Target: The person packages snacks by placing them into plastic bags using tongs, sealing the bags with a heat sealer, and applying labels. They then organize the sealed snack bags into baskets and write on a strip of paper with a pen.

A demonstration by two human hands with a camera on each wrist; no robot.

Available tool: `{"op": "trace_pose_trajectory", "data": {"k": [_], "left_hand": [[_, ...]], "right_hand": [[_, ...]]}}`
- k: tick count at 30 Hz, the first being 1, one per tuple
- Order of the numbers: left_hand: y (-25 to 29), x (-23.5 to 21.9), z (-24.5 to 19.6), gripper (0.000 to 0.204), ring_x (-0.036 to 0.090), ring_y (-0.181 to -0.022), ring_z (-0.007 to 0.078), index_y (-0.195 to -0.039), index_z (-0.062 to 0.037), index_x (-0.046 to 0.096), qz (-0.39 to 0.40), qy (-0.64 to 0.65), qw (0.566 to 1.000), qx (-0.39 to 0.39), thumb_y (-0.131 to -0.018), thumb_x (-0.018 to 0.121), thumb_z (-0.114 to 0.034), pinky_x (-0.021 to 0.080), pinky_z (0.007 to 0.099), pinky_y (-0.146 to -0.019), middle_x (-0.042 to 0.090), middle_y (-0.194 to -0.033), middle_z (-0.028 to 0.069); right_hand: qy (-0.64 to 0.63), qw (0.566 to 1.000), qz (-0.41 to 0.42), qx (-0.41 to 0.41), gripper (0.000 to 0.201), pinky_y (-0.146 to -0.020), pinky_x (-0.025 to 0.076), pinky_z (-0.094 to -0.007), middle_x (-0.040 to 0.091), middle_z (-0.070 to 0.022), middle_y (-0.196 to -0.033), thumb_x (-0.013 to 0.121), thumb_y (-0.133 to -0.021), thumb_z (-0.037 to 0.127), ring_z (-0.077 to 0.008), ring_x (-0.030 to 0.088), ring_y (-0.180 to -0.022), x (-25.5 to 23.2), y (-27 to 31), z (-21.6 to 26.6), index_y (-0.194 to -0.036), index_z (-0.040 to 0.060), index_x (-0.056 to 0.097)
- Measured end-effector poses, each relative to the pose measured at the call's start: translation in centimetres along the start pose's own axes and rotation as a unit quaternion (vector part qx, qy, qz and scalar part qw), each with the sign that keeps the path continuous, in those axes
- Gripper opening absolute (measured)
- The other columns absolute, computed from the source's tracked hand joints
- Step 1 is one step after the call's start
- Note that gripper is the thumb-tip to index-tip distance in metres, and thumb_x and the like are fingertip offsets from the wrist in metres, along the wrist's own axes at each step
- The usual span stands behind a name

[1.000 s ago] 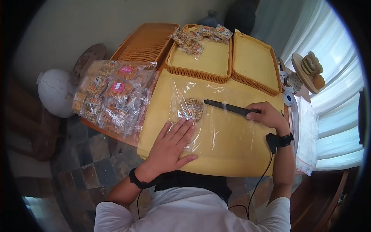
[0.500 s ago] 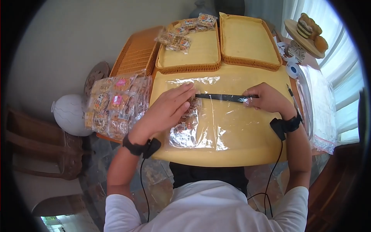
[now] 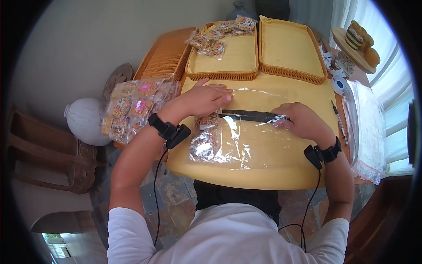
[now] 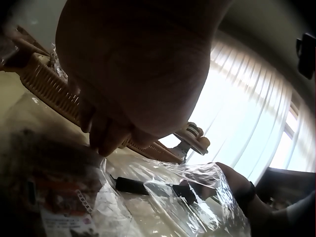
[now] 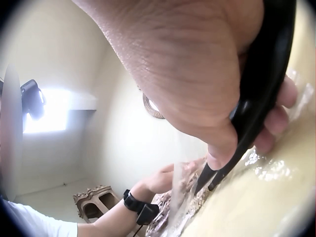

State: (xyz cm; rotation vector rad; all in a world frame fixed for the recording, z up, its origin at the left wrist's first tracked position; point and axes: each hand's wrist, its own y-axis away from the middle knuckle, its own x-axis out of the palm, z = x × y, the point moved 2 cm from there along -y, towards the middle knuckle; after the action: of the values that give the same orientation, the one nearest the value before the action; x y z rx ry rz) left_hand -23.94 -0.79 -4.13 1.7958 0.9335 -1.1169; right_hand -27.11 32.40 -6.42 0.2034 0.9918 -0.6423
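A sheet of clear plastic film (image 3: pixel 259 149) lies on the yellow-covered table, with wrapped nut-and-seed snack packs (image 3: pixel 203 141) under its left side. My right hand (image 3: pixel 305 123) grips black scissors (image 3: pixel 248 115), their blades pointing left across the film. Crinkled film bunches against the right fingers. Both blade tips show in the right wrist view, slightly apart beside the packs. My left hand (image 3: pixel 206 100) rests over the film's upper left part, fingers fairly straight. In the left wrist view its fingertips (image 4: pixel 103 148) point down at a raised fold of film.
At left is a pile of bagged snacks (image 3: pixel 127 105). Behind stand a wicker tray (image 3: pixel 160 55), a lined tray (image 3: pixel 237 61) with several snack packs, and another lined tray (image 3: pixel 290 48). A tape roll (image 3: pixel 338 83), pen (image 3: pixel 340 119) and stacked plastic bags (image 3: pixel 367 132) lie right.
My left hand has moved from the near part of the snack packs to the film's far left part. The scissors stay in my right hand; film now bunches against its fingers.
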Motion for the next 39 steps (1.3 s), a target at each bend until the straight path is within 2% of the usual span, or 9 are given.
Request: {"op": "trace_pose_trajectory", "data": {"k": [4, 7, 9, 10, 12, 19, 22, 28, 39], "left_hand": [[-0.3, 0.1, -0.1, 0.062, 0.044, -0.156, 0.0240, -0.154, -0.0106, 0.060, -0.007, -0.020, 1.000, 0.007, -0.117, 0.032, -0.052, 0.012, 0.0582, -0.131, 0.059, -0.160, 0.0067], [0.1, 0.2, -0.2, 0.058, 0.045, -0.155, 0.0265, -0.154, -0.0091, 0.059, -0.011, -0.011, 1.000, 0.004, -0.116, 0.037, -0.048, 0.020, 0.0550, -0.130, 0.057, -0.161, 0.0102], [1.5, 0.5, -0.2, 0.054, 0.044, -0.155, 0.0321, -0.151, -0.0043, 0.060, -0.133, 0.027, 0.990, 0.048, -0.114, 0.045, -0.041, 0.029, 0.0517, -0.128, 0.055, -0.161, 0.0171], [2.4, 0.7, -0.8, 0.054, 0.044, -0.155, 0.0321, -0.151, -0.0043, 0.060, -0.132, 0.024, 0.990, 0.050, -0.114, 0.045, -0.041, 0.029, 0.0517, -0.128, 0.055, -0.161, 0.0171], [5.3, 1.2, -2.4, 0.054, 0.048, -0.149, 0.0423, -0.154, 0.0020, 0.052, -0.232, -0.021, 0.972, 0.020, -0.112, 0.054, -0.032, 0.038, 0.0478, -0.124, 0.051, -0.161, 0.0255], [9.6, 7.2, -5.1, 0.074, 0.034, -0.157, 0.0458, -0.161, 0.0058, 0.039, -0.224, -0.022, 0.974, -0.021, -0.107, 0.061, -0.040, 0.026, 0.0533, -0.129, 0.037, -0.169, 0.0266], [10.4, 8.1, -5.5, 0.077, 0.031, -0.160, 0.0439, -0.163, 0.0044, 0.038, -0.226, -0.019, 0.974, -0.021, -0.107, 0.060, -0.044, 0.022, 0.0550, -0.131, 0.035, -0.171, 0.0254], [11.2, 8.3, -6.2, 0.080, 0.029, -0.161, 0.0419, -0.164, 0.0027, 0.037, -0.225, -0.011, 0.974, -0.024, -0.106, 0.061, -0.047, 0.019, 0.0556, -0.131, 0.033, -0.173, 0.0236], [11.3, 7.7, -6.3, 0.082, 0.027, -0.163, 0.0381, -0.166, 0.0001, 0.037, -0.212, 0.001, 0.976, -0.050, -0.105, 0.061, -0.049, 0.017, 0.0560, -0.132, 0.032, -0.174, 0.0208]], "right_hand": [[0.014, 1.000, 0.008, 0.006, 0.033, -0.091, 0.056, -0.0476, 0.075, -0.0205, -0.109, 0.076, -0.095, 0.027, -0.0415, 0.070, -0.100, -0.3, 0.1, 1.4, -0.116, 0.0013, 0.077], [-0.001, 0.999, 0.033, 0.017, 0.033, -0.092, 0.056, -0.0478, 0.075, -0.0205, -0.108, 0.075, -0.096, 0.025, -0.0409, 0.070, -0.101, -1.6, 0.1, 1.4, -0.116, 0.0002, 0.076], [0.031, 0.999, -0.005, 0.020, 0.033, -0.093, 0.056, -0.0479, 0.075, -0.0203, -0.109, 0.075, -0.095, 0.024, -0.0408, 0.070, -0.102, -1.4, 0.1, 0.4, -0.119, 0.0004, 0.075], [0.063, 0.997, -0.042, 0.024, 0.034, -0.093, 0.056, -0.0480, 0.074, -0.0200, -0.109, 0.074, -0.095, 0.022, -0.0407, 0.070, -0.102, -1.3, 0.2, 0.0, -0.122, 0.0007, 0.073], [0.075, 0.995, -0.059, 0.028, 0.036, -0.093, 0.056, -0.0478, 0.073, -0.0197, -0.113, 0.074, -0.095, 0.020, -0.0411, 0.069, -0.104, -0.7, 0.1, 0.0, -0.125, 0.0015, 0.071], [0.154, 0.982, -0.101, -0.041, 0.033, -0.094, 0.058, -0.0445, 0.067, -0.0154, -0.126, 0.070, -0.094, 0.010, -0.0351, 0.067, -0.116, 1.0, -0.1, 0.4, -0.126, 0.0024, 0.069], [0.134, 0.988, -0.074, -0.006, 0.034, -0.094, 0.059, -0.0447, 0.067, -0.0154, -0.127, 0.072, -0.093, 0.010, -0.0346, 0.067, -0.116, 1.0, -0.4, 1.4, -0.126, 0.0024, 0.068], [0.138, 0.976, -0.108, -0.130, 0.037, -0.091, 0.060, -0.0448, 0.068, -0.0159, -0.127, 0.074, -0.092, 0.011, -0.0353, 0.068, -0.113, 2.7, -0.8, 0.6, -0.128, 0.0038, 0.069], [0.080, 0.990, -0.052, -0.102, 0.035, -0.091, 0.058, -0.0471, 0.070, -0.0140, -0.118, 0.075, -0.092, 0.016, -0.0385, 0.069, -0.104, 0.7, -0.4, 1.3, -0.125, 0.0059, 0.070]]}}
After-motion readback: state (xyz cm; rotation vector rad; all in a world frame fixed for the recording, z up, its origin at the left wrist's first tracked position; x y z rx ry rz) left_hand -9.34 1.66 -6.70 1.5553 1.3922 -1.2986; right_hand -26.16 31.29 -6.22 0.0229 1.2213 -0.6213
